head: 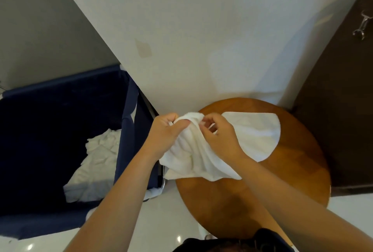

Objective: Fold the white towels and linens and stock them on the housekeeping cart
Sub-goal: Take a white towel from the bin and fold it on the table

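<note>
Left hand (167, 132) and right hand (220, 136) grip white towel (193, 158) over wooden table (292, 175)

Left hand (167, 132): fingers curled, gripping towel (191, 158) edge.
Right hand (221, 137): pinching same edge, just beside left.
Arms (121, 191): both bare, stretched forward, converging.

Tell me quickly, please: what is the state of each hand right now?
Left hand: closed, it grips the bunched edge of the white towel.
Right hand: closed, it pinches the same towel edge.
</note>
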`<action>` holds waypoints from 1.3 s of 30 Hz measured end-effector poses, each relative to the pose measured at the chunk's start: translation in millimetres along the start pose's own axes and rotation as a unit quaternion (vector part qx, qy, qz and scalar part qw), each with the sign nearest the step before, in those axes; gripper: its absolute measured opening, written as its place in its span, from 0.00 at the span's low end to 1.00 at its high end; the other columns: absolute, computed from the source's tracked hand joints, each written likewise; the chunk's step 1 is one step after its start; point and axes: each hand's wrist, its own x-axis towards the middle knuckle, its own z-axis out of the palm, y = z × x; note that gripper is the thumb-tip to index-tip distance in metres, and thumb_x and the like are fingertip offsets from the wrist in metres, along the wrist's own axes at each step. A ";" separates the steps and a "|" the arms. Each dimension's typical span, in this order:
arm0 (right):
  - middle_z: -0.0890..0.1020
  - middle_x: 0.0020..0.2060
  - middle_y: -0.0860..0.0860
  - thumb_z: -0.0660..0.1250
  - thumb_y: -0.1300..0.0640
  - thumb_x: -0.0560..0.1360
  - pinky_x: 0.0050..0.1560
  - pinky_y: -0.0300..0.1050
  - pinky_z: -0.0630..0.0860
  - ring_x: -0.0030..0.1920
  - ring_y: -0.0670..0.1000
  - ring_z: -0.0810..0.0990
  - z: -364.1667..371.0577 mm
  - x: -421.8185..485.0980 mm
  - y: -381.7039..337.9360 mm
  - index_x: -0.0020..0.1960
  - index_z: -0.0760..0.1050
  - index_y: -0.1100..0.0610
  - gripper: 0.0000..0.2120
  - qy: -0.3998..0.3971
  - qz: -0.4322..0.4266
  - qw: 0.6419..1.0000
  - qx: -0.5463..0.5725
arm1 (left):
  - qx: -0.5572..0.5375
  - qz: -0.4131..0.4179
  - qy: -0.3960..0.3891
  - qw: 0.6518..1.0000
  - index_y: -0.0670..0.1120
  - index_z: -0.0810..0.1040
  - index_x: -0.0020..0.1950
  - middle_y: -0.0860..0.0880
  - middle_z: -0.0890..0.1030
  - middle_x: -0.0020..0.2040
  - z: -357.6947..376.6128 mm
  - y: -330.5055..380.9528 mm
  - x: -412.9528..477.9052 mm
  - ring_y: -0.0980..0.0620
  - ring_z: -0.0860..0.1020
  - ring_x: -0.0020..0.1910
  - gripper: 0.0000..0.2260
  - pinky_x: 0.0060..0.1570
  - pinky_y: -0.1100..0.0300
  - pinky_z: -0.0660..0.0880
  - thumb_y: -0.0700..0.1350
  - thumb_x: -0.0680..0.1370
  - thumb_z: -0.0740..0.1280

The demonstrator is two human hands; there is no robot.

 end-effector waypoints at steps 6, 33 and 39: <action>0.80 0.46 0.49 0.67 0.54 0.76 0.49 0.39 0.75 0.46 0.48 0.77 -5.4 9.5 -10.9 0.53 0.78 0.56 0.09 -0.061 -0.018 0.998 -0.012 | 0.001 -0.007 -0.025 1.000 0.40 0.67 0.31 0.48 0.64 0.29 -4.9 -1.0 -2.0 0.59 0.63 0.28 0.15 0.29 0.70 0.62 0.39 0.75 0.68; 0.68 0.68 0.50 0.56 0.58 0.81 0.67 0.38 0.64 0.67 0.51 0.67 -21.1 -9.4 45.7 0.67 0.70 0.56 0.16 -0.122 -0.056 0.943 -0.304 | -0.132 -0.140 0.119 0.974 0.45 0.68 0.36 0.48 0.66 0.33 -6.0 -0.1 6.8 0.52 0.68 0.34 0.10 0.35 0.59 0.65 0.43 0.74 0.67; 0.71 0.65 0.50 0.55 0.49 0.81 0.62 0.37 0.66 0.63 0.50 0.72 -21.5 -14.6 50.8 0.67 0.69 0.55 0.18 -0.163 -0.038 0.940 -0.297 | -0.132 -0.135 0.135 0.973 0.46 0.67 0.34 0.45 0.64 0.35 -8.8 0.9 9.9 0.47 0.65 0.39 0.12 0.38 0.55 0.63 0.45 0.71 0.68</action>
